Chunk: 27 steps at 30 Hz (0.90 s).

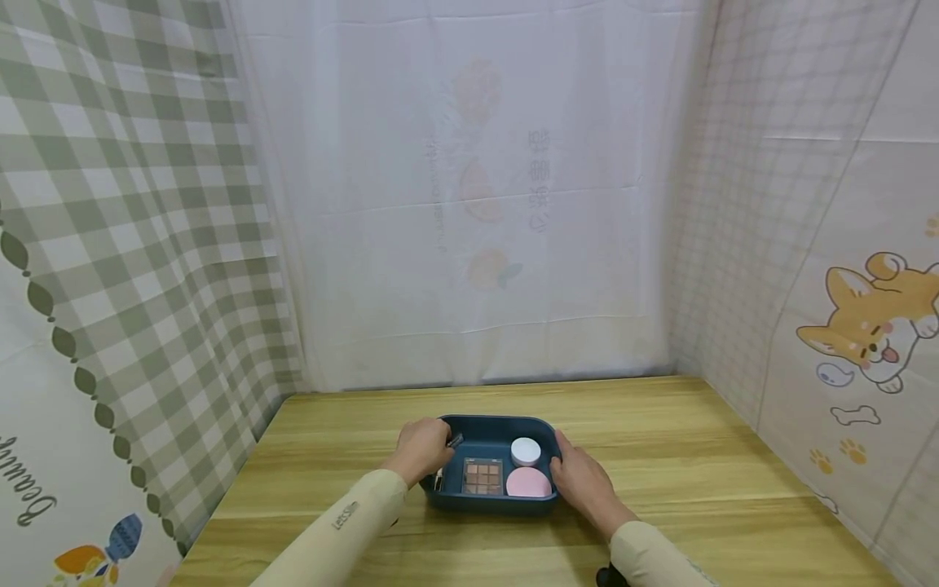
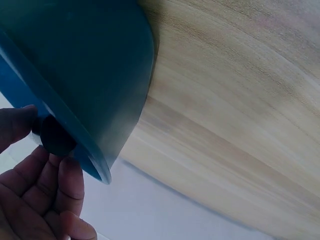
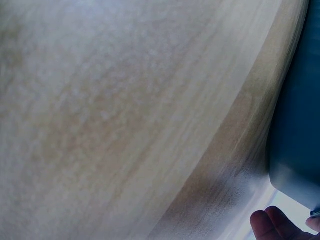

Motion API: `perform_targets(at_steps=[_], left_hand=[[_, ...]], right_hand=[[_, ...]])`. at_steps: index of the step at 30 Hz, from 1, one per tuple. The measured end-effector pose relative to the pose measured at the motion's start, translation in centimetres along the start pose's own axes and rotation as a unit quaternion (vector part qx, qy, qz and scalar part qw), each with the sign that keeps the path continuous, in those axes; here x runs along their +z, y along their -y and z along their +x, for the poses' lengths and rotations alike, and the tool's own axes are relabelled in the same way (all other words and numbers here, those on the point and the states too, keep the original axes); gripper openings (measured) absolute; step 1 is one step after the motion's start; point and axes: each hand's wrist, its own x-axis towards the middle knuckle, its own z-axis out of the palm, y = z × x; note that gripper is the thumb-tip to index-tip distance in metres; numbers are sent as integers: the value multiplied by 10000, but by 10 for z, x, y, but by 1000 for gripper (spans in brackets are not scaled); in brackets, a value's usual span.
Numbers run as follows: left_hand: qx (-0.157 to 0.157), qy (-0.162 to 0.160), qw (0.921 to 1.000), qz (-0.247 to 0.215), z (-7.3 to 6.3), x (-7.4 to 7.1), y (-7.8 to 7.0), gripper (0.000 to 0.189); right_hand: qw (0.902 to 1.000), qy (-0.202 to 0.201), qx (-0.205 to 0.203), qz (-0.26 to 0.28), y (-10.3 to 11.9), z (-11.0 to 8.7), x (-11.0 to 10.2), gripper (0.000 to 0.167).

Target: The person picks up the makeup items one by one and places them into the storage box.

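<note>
A dark blue rectangular tray sits on the wooden table. My left hand is over its left end, thumb and fingers pinching a small dark cylinder with a rounded black end; its exact kind cannot be told. My right hand holds the tray's right edge, fingers along the outer wall. Inside the tray lie an eyeshadow palette with brown pans, a round white-lidded jar, and a round pink item. A slim small item lies by the left wall, partly covered by my left hand.
The wood-grain table extends around the tray. A white curtain hangs behind it, a green checked cloth on the left and a cartoon-dog cloth on the right. A small black object shows near my right sleeve.
</note>
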Motion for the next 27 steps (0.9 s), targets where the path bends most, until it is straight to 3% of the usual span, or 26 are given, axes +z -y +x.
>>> perform_targets(at_steps=[12,21,27], left_hand=[[-289,45,9982,527,5,9,-11,39],[-539,205,9969,536,6,15,-21,37],[-684,315,9945,731,7,19,-23,24]], right_hand=[[10000,-11,4,-18,-2,-1,1,54],[10000,61,66,-5,-2,0,2,55],[9999,87,112,2,-1,2,2,55]])
